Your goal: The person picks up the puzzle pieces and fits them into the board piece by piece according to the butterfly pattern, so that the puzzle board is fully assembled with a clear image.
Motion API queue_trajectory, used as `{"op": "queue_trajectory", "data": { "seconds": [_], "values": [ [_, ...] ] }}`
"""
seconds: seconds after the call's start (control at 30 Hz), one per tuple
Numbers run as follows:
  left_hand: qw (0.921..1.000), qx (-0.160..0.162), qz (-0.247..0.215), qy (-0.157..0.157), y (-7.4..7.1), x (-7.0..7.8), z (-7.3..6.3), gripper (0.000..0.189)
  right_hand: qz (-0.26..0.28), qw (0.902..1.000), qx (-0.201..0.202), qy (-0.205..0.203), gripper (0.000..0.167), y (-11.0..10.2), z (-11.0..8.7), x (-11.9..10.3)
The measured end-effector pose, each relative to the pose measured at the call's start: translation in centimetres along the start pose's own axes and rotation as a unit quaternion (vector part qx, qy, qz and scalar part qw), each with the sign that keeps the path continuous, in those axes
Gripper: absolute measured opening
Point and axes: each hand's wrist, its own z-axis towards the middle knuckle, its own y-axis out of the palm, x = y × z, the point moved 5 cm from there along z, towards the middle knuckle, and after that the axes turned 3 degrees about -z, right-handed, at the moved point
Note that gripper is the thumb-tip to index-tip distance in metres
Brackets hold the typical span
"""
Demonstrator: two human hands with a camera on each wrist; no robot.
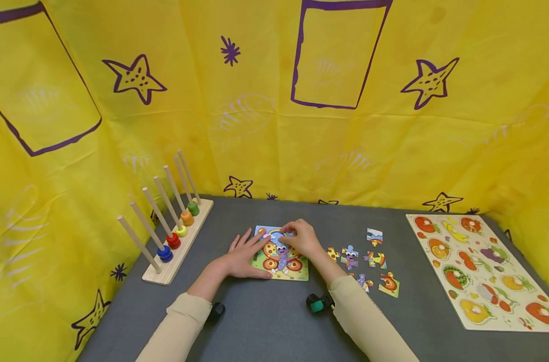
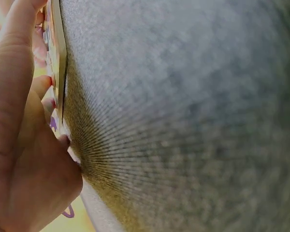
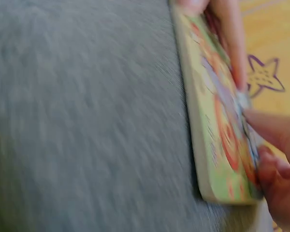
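Note:
A butterfly jigsaw puzzle (image 1: pixel 282 260) lies in its square tray on the grey table, in front of the person. The left hand (image 1: pixel 247 255) rests with spread fingers on the tray's left side, its thumb along the near edge. Over the upper right part of the picture, the right hand (image 1: pixel 301 239) has its fingers and thumb bent together, pinching a small blue puzzle piece (image 1: pixel 287 235) that they mostly cover. In the right wrist view the tray (image 3: pixel 197 125) appears edge-on and blurred, with the right thumb (image 3: pixel 268 128) at its picture side. The left wrist view shows the left hand (image 2: pixel 24 140) against the tray's edge.
Several loose puzzle pieces (image 1: pixel 350 256) lie right of the tray, partly behind the right forearm. A wooden peg stand (image 1: pixel 165 261) with coloured rings is at the left. A fruit board (image 1: pixel 487 271) lies at the right. Yellow cloth (image 1: pixel 265 151) hangs behind the table.

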Motion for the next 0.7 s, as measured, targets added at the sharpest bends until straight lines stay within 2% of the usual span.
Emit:
{"op": "queue_trajectory", "data": {
  "seconds": [0.17,0.33,0.43,0.5,0.63,0.7],
  "values": [
    [0.9994,0.000,0.033,-0.011,-0.2,0.3,0.0,0.101,0.011,0.9979,-0.059,-0.023,0.024,-0.6,-0.1,0.9],
    [0.9980,0.018,0.056,0.021,-0.6,1.2,0.1,0.098,0.019,0.9979,-0.059,-0.016,0.024,-0.9,0.0,1.2],
    [0.9970,0.031,0.044,0.056,-0.9,1.9,0.3,0.097,0.019,0.9980,-0.058,-0.018,0.024,-0.9,0.1,1.2],
    [0.9972,0.031,0.023,0.064,-0.9,2.1,0.5,0.096,0.017,0.9980,-0.057,-0.022,0.024,-0.8,0.1,1.2],
    [0.9987,0.021,-0.008,0.047,-0.7,2.4,0.9,0.094,0.015,0.9979,-0.057,-0.025,0.024,-0.7,0.1,1.3],
    [0.9989,0.021,-0.006,0.042,-0.5,2.7,1.1,0.093,0.014,0.9982,-0.053,-0.024,0.023,-0.8,-0.1,1.3]
  ]
}}
